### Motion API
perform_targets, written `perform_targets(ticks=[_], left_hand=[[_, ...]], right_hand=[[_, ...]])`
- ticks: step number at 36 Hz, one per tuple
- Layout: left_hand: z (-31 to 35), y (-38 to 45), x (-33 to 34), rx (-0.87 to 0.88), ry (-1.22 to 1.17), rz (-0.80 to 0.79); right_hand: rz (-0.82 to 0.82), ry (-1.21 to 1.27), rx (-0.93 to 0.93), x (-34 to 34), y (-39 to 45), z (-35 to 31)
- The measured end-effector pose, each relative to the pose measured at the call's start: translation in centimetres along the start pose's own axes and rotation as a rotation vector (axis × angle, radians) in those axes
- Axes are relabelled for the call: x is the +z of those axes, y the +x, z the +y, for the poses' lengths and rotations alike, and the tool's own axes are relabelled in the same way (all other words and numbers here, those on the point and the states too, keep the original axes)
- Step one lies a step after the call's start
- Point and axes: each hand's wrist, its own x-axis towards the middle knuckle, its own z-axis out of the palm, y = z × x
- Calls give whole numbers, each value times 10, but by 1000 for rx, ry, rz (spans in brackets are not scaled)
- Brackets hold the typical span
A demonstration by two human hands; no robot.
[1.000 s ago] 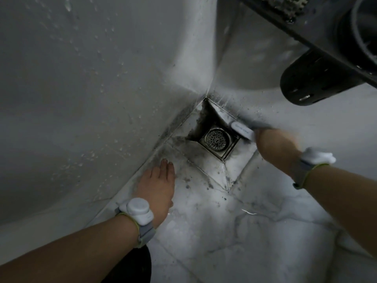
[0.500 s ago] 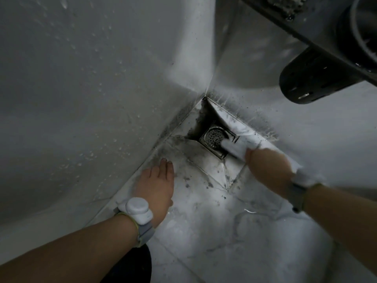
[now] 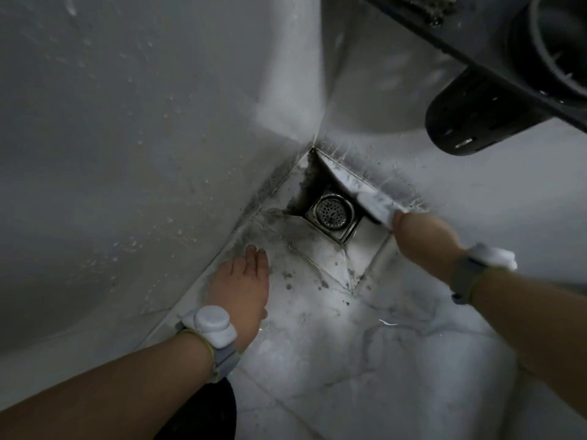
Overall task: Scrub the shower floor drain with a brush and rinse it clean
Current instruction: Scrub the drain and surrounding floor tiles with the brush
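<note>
gripping a white brush (image 3: 376,208) along the back edge of the sunken corner tile, the right hand (image 3: 424,238) sits just right of the steel drain (image 3: 333,214); left hand (image 3: 243,290) lies flat, fingers spread, by the wall edge.

A dark slotted holder (image 3: 470,112) hangs under a black shelf (image 3: 495,46), upper right.
</note>
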Motion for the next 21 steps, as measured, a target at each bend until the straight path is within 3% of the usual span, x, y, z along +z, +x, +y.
perform_targets(ticks=[1, 3, 4, 6, 7, 9, 12, 15, 18, 21], left_hand=[[0, 0, 0, -4, -3, 0], [1, -3, 0, -17, -19, 18], [1, -5, -1, -8, -32, 21], [1, -7, 2, 3, -37, 17], [2, -5, -1, 1, -27, 7], [1, -4, -3, -26, -3, -27], [-1, 0, 2, -11, -7, 7], [-4, -4, 5, -9, -31, 14], [-3, -7, 3, 7, -32, 13], [0, -4, 1, 25, -6, 60]], right_hand=[[26, -39, 181, 3, 11, 5], [-45, 119, 463, 1, 1, 4], [-143, 151, 349, -7, -15, -13], [-109, 72, -123, 9, -47, -31], [-154, 129, -195, 2, -49, -25], [-72, 170, -181, -7, -26, -14], [-91, 173, -102, -10, -1, 5], [-3, 243, -95, -8, -32, -16], [-143, 325, -71, -11, -41, -31], [19, 184, -91, -16, -11, -7]])
